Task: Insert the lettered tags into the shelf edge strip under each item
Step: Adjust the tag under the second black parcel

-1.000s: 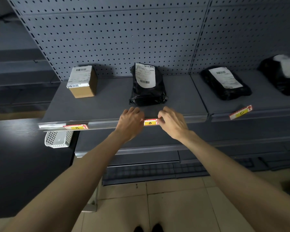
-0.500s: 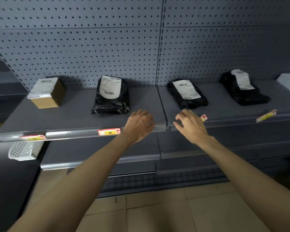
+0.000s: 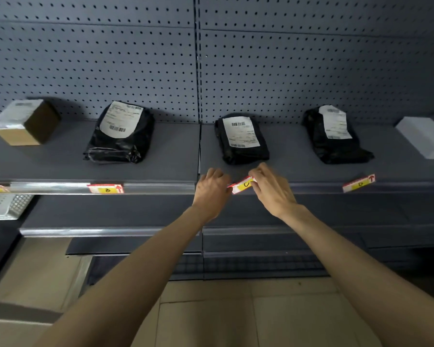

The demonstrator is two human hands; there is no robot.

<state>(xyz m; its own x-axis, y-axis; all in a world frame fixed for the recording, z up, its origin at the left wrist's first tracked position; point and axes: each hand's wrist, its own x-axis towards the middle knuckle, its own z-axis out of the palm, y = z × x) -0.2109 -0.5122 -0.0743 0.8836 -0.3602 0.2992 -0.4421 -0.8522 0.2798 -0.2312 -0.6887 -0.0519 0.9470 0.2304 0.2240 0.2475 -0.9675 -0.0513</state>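
Tag C (image 3: 243,184), pinched at either end by the left hand (image 3: 212,192) and right hand (image 3: 273,190), sat tilted; levelling it against the strip (image 3: 311,187) should seat it cleanly.

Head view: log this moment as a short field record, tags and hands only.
tag B: seated flat in the shelf edge strip
tag C: tilted, pinched between both hands
tag D: loose, tilted on the shelf edge
left hand: at C's left end
right hand: fingers on C's right end
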